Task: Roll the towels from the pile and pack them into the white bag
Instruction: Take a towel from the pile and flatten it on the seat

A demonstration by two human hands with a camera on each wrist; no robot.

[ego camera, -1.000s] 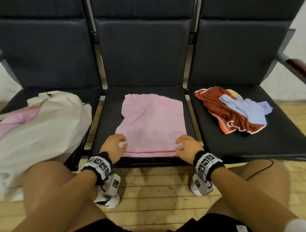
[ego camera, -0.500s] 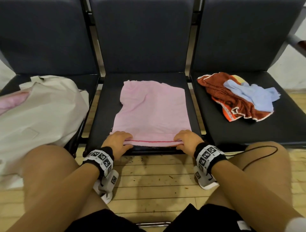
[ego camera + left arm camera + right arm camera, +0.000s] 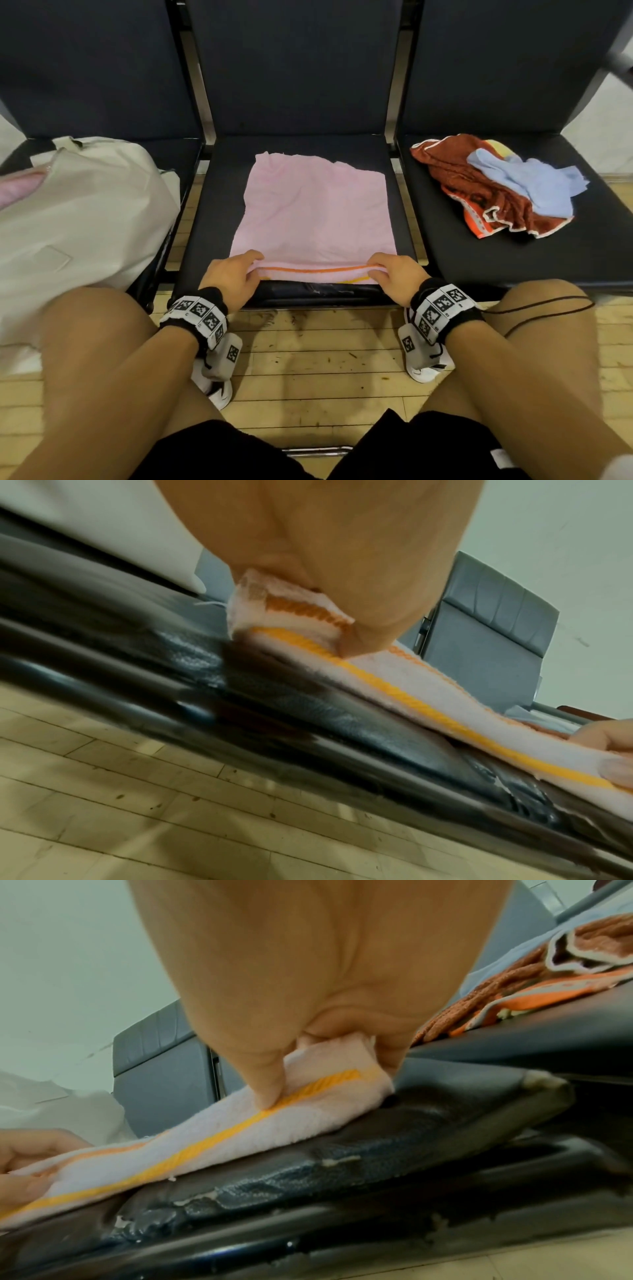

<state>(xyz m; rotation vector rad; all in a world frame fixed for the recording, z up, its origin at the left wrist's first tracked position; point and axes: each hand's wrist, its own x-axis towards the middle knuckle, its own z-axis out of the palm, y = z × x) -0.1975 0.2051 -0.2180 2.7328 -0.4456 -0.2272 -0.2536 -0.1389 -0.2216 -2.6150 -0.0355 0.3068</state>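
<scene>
The pink towel (image 3: 317,209), spread flat on the middle seat (image 3: 219,219) beyond the fingertips, is pinched at both near corners by left hand (image 3: 233,274) and right hand (image 3: 397,274), presumably so an even first roll is turned.

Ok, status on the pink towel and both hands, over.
Left hand and right hand pinch the pink towel's near hem, first fold turned up. White bag on left seat. Towel pile waiting on right seat. Nothing in the way.

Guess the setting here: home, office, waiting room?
Probably a waiting area or hall. A row of linked dark padded seats on a metal frame, the kind used for public seating, stands on a worn wooden plank floor against a plain pale wall. No household furniture shows.
</scene>
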